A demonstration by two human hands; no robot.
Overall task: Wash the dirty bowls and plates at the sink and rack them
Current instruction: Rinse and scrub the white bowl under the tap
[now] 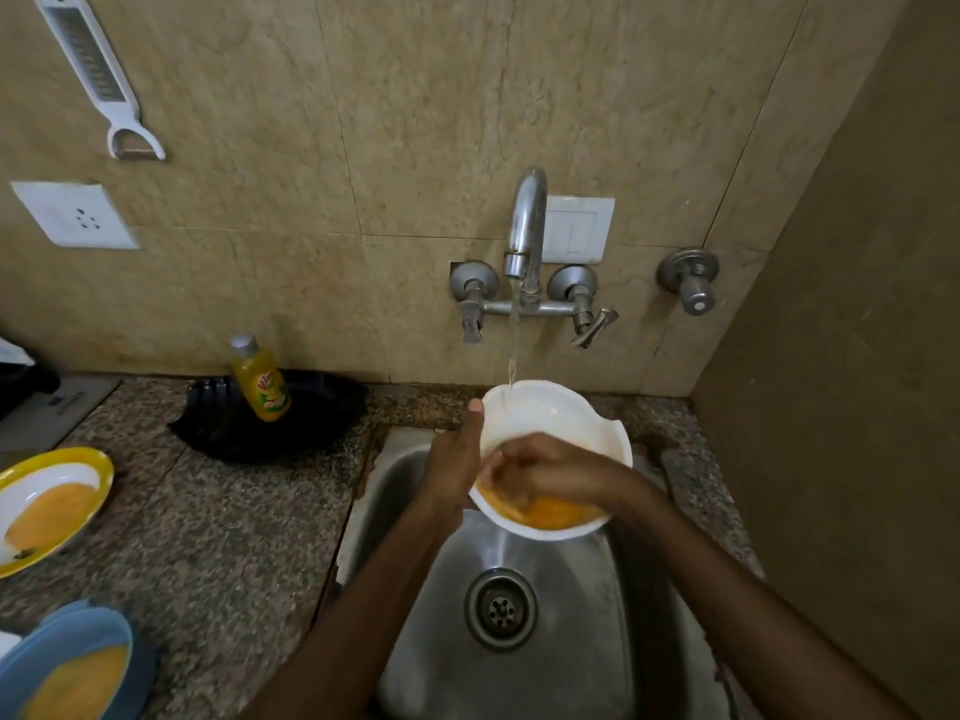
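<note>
My left hand (451, 467) grips the white bowl (571, 413) by its left rim above the sink (441, 641). My right hand (540, 472) sits inside it on orange residue, too blurred to tell its grip. Water (513, 345) falls into the bowl, and a soiled yellow-rimmed plate (78, 462) lies left of the sink.

A yellow plastic bottle (261, 381) stands on a black plastic tray (322, 423) at the granite countertop's (218, 511) back edge. A white slotted grater (88, 65) hangs above.
</note>
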